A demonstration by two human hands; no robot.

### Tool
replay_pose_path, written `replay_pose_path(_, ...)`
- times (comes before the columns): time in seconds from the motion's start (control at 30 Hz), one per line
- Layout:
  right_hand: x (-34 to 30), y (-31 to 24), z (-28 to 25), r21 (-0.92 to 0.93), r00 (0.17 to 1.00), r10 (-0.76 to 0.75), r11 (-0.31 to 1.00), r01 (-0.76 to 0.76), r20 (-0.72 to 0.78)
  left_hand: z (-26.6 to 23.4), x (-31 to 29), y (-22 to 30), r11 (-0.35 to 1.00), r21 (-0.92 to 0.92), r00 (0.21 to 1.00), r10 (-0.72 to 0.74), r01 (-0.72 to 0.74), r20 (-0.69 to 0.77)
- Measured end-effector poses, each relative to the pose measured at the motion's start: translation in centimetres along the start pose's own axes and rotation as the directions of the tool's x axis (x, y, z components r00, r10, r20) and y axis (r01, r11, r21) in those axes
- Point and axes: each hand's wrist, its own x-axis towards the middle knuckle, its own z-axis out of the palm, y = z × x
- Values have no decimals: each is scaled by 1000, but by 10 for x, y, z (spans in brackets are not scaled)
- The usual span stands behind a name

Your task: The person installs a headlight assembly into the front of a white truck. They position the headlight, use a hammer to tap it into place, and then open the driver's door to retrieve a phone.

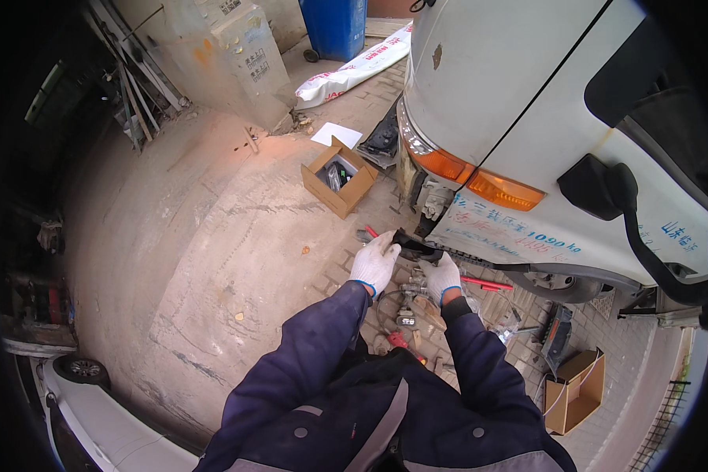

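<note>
Both my hands wear white knit gloves with blue cuffs. Between them is a dark curved plastic-looking part (419,250), held in front of the white truck's lower front corner. My left hand (374,263) is closed on its left end, and my right hand (440,278) grips its right end from below. What the part is exactly cannot be made out. Orange corner lights (502,189) sit on the white truck (495,94) just beyond. Red bars or handles (488,284) lie to the right of my right hand, and loose tools and a cable spread on the paving below.
An open cardboard box (340,198) with wrapped black parts stands ahead. A second open box (576,393) is at the lower right, beside a dark panel (557,337). The truck's mirror (594,187) juts out at right. A blue bin (334,27) stands far off; a white car (106,421) is lower left.
</note>
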Motion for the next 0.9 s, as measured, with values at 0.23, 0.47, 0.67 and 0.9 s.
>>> replay_pose_path(0.23, 80, 10, 19, 272, 972, 156, 957, -103, -179, 18, 122, -21, 999, 20, 972, 45, -51, 229)
replay_pose_path(0.47, 125, 19, 53, 475, 920, 229, 878, -55, -318, 23, 210, -29, 963, 170, 923, 136, -209, 361)
replay_pose_path(0.67, 139, 5, 63, 399, 801, 400, 889, -223, -445, 28, 245, -33, 879, 299, 868, 216, -372, 447)
replay_pose_path(0.9, 139, -18, 74, 314, 660, 502, 865, -393, -558, 33, 254, -49, 903, 204, 856, 258, -379, 448)
